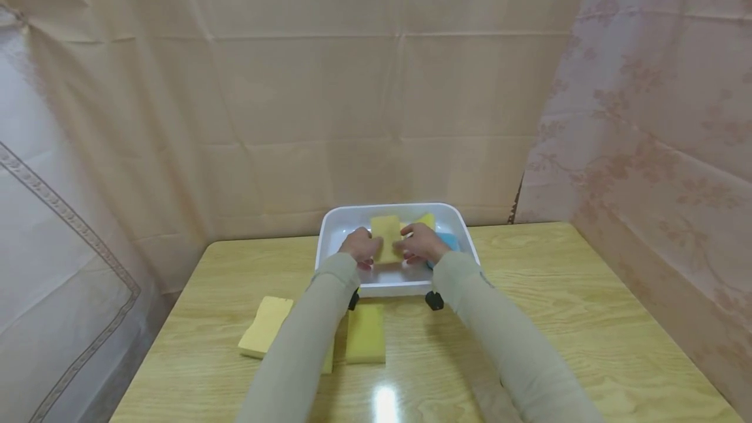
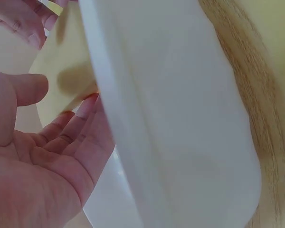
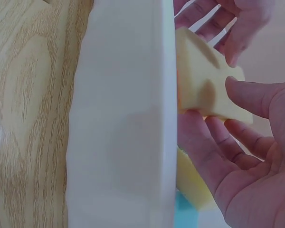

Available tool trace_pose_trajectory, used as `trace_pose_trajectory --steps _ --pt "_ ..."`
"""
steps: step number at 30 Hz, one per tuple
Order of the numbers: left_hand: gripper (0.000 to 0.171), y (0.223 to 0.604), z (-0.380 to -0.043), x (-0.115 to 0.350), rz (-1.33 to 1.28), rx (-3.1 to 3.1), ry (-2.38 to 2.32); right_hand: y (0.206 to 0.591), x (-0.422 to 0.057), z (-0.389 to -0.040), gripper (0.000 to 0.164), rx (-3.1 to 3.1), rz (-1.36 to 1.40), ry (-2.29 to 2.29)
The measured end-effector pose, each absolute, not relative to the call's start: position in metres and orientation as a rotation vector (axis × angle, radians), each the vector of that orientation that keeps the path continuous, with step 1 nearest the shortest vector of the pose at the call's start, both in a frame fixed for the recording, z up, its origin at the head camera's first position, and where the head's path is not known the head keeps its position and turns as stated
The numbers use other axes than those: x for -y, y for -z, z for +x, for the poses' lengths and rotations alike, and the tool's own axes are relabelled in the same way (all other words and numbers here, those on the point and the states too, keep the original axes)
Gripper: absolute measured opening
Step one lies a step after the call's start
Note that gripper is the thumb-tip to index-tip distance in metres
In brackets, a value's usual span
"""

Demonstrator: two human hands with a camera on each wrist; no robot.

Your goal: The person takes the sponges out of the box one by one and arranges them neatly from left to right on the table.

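A pale yellow sponge (image 1: 385, 240) is between my two hands, over the inside of a white tray (image 1: 393, 290). My left hand (image 1: 360, 247) holds its left side, thumb above and fingers beneath. On the opposite side my right hand (image 1: 422, 243) grips it in the same way, as the right wrist view shows. The tray wall (image 2: 175, 118) hides part of the sponge in both wrist views. Beside my right hand, inside the tray, lie another yellow sponge (image 3: 192, 180) and a light blue item (image 1: 450, 241), partly covered by the hand.
On the wooden table (image 1: 587, 318), in front of the tray, lie a yellow sponge (image 1: 366, 335) and a paler one (image 1: 267, 325) farther left. A further yellow piece (image 1: 328, 359) shows from behind my left sleeve. Beige cloth (image 1: 376, 96) hangs just behind the tray.
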State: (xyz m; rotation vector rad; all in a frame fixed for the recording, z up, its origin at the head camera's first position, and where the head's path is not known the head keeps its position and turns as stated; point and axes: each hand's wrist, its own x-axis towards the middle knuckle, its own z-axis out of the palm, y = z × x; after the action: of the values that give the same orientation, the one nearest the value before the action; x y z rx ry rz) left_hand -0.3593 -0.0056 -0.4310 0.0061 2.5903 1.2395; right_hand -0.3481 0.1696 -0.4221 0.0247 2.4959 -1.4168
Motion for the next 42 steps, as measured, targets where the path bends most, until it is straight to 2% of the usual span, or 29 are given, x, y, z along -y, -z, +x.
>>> trace_pose_trajectory --steps 14,20,42 --pt "0.028 0.431 -0.358 0.003 -0.02 -2.61 -1.246 0.424 -0.173 -0.35 0.052 -2.501 0.066 1.461" --pt "0.034 0.431 -0.354 0.004 0.032 -2.575 -1.293 0.428 -0.176 -0.35 0.047 -2.494 0.076 1.503" --pt "0.044 0.433 -0.348 0.005 0.087 -2.502 -1.445 0.433 -0.181 -0.348 0.048 -2.443 0.104 1.658"
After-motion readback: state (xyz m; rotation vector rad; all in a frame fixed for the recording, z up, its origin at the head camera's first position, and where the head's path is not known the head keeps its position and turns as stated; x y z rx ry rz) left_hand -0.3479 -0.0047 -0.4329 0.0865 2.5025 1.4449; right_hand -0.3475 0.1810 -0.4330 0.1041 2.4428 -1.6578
